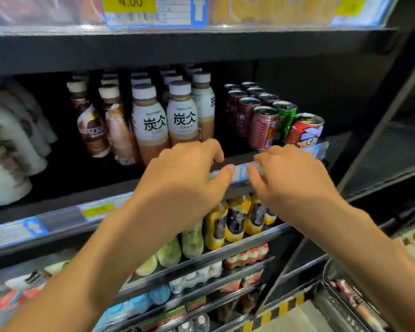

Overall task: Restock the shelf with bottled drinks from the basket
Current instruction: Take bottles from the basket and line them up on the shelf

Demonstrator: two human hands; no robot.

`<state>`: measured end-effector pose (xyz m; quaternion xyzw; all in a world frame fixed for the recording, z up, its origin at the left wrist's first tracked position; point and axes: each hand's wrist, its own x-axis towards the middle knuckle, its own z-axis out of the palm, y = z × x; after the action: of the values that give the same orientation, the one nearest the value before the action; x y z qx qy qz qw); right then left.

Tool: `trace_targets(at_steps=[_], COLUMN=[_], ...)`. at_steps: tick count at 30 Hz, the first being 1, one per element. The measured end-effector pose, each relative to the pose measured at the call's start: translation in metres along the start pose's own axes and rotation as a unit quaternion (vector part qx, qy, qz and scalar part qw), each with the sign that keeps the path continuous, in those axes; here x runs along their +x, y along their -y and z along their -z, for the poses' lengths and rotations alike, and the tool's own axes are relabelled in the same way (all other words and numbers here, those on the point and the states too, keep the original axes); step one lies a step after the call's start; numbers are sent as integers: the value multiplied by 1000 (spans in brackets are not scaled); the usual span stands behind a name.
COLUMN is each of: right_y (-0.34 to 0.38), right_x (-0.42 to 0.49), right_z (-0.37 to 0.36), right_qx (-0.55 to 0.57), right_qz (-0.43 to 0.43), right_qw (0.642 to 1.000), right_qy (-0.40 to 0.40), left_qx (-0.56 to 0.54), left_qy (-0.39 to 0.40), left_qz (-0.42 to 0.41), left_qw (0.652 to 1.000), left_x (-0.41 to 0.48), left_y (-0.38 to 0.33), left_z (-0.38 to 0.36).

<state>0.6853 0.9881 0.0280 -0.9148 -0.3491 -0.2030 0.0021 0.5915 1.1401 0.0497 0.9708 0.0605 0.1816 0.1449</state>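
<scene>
Dim, bluish light falls from above the shelf [58, 219], leaving its back in deep shadow, while glare streaks the price strip overhead [153, 13], white bottles left of it smear into blur [7, 144], and wide-angle bending curves the edges.

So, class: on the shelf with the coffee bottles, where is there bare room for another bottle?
Bare shelf lies between the blurred white bottles and the Nescafe bottle. From there to the cans, rows stand packed, with only a narrow gap before the cans.
</scene>
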Motion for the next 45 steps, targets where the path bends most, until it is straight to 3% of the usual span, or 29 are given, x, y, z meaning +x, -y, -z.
trace_targets(at_steps=[4,6,9,13,17,24,28,31,34,38,42,45], right_y=[-52,-80,-127,-198,-281,-467,-549,-591,-617,-631,-631,-628], right_x=[-71,-105,-151,-202,-244,-303,-329,-339,-351,-385,-436,-483], right_z=[-11,-15,-24,-48,-73,-167,-240,-306,-387,-519,-658,-765], right_qx=[-69,-98,-112,-131,-89,-26,18,32,48,77,133,198], right_qz=[-99,-163,-238,-326,-389,-470,-484,-471,-454,-439,-490,-561], right_qw=[992,978,951,902,875,801,761,752,745,716,639,583], right_qy=[18,87,160,248,276,369,431,460,486,538,578,554], left_qx=[94,95,93,132,81,119,159,152,162,186,174,157], left_qy=[-33,-14,86,147,185,333,427,490,550,584,622,645], left_qz=[-169,-231,-268,-328,-395,-349,-315,-306,-299,-285,-199,-114], left_qw=[981,968,955,924,896,868,832,802,763,737,737,740], left_x=[1,9,24,43,74,138,158,168,174,164,144,119], left_y=[-58,-90,-147,-221,-305,-443,-489,-505,-515,-504,-465,-425], left_z=[-53,-82,-127,-215,-307,-502,-613,-691,-771,-904,-1045,-1157])
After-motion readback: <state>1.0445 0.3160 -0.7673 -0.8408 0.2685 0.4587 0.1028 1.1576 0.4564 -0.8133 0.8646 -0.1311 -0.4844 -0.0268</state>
